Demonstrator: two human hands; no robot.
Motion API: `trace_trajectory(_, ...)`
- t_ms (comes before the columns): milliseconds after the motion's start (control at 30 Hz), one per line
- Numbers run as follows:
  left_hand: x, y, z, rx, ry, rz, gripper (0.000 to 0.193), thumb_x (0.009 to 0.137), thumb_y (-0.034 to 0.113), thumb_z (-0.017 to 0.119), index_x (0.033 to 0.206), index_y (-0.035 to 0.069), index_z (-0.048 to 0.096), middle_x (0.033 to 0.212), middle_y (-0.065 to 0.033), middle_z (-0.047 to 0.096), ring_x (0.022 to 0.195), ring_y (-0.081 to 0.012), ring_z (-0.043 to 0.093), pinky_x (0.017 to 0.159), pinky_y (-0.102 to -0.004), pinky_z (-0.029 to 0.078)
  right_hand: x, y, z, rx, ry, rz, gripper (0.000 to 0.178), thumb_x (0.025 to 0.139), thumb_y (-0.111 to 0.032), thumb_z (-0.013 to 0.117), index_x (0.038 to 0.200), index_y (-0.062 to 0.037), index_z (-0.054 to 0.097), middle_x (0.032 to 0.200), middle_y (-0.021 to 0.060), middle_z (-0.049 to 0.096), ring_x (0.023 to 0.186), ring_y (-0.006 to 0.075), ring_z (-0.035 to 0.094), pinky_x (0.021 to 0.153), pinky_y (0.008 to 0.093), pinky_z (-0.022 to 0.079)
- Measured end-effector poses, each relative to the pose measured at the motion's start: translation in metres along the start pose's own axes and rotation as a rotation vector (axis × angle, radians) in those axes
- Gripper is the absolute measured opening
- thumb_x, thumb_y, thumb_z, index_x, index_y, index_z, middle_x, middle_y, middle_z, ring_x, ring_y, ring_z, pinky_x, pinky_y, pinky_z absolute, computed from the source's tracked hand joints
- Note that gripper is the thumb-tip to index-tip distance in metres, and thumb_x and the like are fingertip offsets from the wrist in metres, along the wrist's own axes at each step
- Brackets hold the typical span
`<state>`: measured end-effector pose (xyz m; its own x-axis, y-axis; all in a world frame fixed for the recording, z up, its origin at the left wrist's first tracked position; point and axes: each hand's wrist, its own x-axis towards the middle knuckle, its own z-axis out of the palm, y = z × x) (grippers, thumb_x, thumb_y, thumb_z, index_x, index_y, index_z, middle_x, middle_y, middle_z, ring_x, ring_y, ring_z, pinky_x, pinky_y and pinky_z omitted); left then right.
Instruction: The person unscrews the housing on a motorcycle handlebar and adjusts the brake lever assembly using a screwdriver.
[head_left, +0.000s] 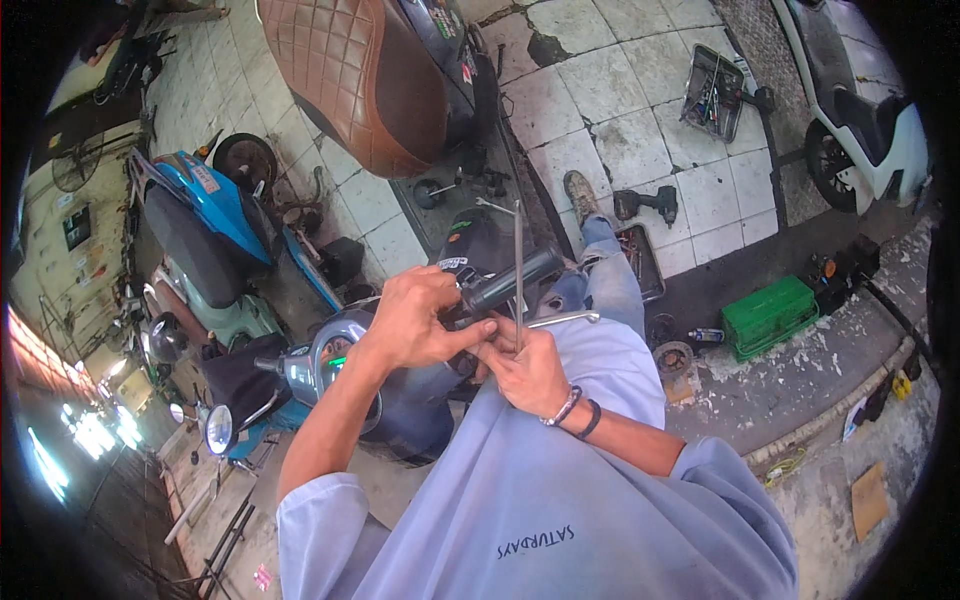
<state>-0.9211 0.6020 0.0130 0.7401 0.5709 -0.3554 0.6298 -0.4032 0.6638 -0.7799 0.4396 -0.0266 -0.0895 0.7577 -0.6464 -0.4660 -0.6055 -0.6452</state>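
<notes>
A person in a pale shirt leans over a scooter, both bare hands meeting at a black handlebar grip [515, 281] in the middle of the scene. The left hand [415, 315] curls over the grip's near-left end, thumb stretched toward the other hand; whether it pinches anything is hidden. The right hand [525, 368] has its fingers bent around a long metal rod [519, 255], which crosses the grip, and a silver wrench [565, 319] juts out to the right.

With two tools apparently sharing one hand, a loosened finger could let either slide out and drop. The rod might also knock the grip if the wrist turns, and any small part between the thumbs could fall out of sight.

On the far right, a dark tray [708, 130] on the tiled floor holds a jumble of tools. A second tray [655, 262], partly hidden behind the person's leg, holds items too dark to name. Nearer right sits a green box [768, 322]; its contents are not visible.
</notes>
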Motion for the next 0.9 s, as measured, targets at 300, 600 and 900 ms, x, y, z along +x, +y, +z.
trace_trajectory(300,-0.001,0.009,-0.003,0.038,0.022,-0.096,0.054,0.079,0.040,0.090,0.064,-0.001,0.057,0.064,-0.0135,0.050,0.065,-0.0312,0.052,0.062,-0.0445,0.041,0.005,-0.013,-0.006,0.012,-0.045,0.017,0.026,0.102,-0.023,0.079,0.109,0.0008,0.073,0.067,0.0014,0.069,0.062,0.0057,0.065,0.054,0.0280,0.047)
trace_trajectory(600,-0.013,0.000,-0.004,-0.200,0.209,-0.237,0.047,0.108,0.031,0.049,0.093,0.000,0.081,0.072,-0.0145,0.057,0.073,-0.0285,0.055,0.074,-0.0424,0.046,-0.006,-0.042,-0.020,-0.317,-0.127,0.026,0.042,0.099,-0.031,0.081,0.115,0.0066,0.071,0.067,0.0094,0.075,0.061,0.0134,0.073,0.058,0.0308,0.055)
trace_trajectory(900,-0.077,0.039,-0.023,-0.055,0.167,-0.290,0.026,0.086,0.021,0.083,0.107,0.006,0.085,0.072,-0.0074,0.061,0.069,-0.0197,0.053,0.065,-0.0357,0.042,-0.003,-0.035,-0.018,-0.347,-0.201,0.027,0.052,0.106,-0.045,0.070,0.122,0.0044,0.069,0.072,0.0114,0.078,0.055,0.0102,0.066,0.050,0.0289,0.048)
